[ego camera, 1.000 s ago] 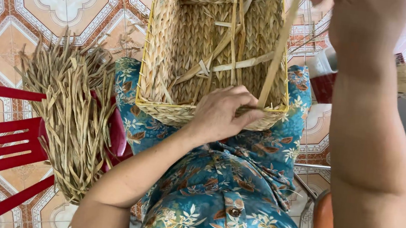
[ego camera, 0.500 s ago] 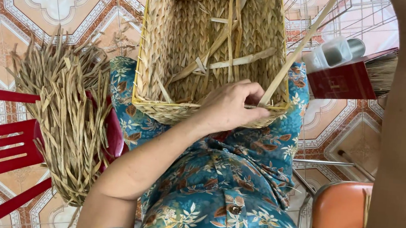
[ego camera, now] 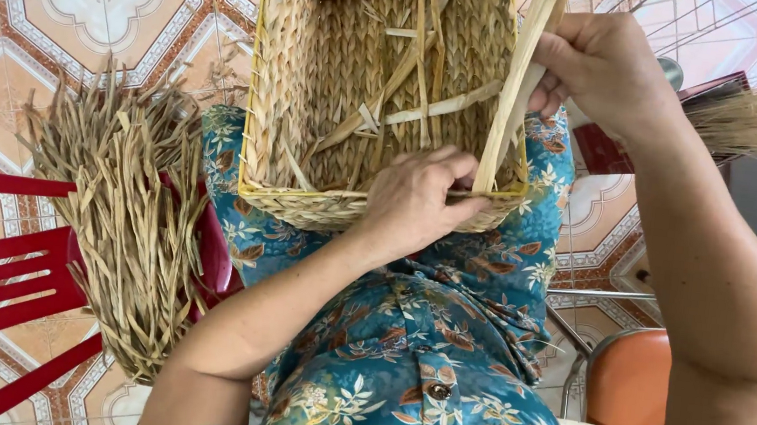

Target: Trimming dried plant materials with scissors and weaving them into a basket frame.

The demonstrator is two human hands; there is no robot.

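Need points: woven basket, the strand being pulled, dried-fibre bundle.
woven basket [ego camera: 318, 75], head view, inner left wall.
strand [ego camera: 510, 104], head view, mid-length between the hands.
dried-fibre bundle [ego camera: 132, 234], head view, middle of the bundle.

Left arm enters from lower left, forearm bare, angled up and to the right across the lap. Left hand [ego camera: 417, 198] lies palm down, knuckles up, fingers curled forward and together, thumb tucked toward the right; fingertips pinched shut at the front. Wrist slightly bent.

Right arm comes in from the lower right edge, upper arm and forearm bare, filling the right side of the view; elbow bent, forearm rising toward top centre. Right hand [ego camera: 599, 72] sits higher than the left, back of hand toward the camera, fingers folded inward in a closed grip, thumb pressed against the forefinger. The two hands are near each other, not touching.
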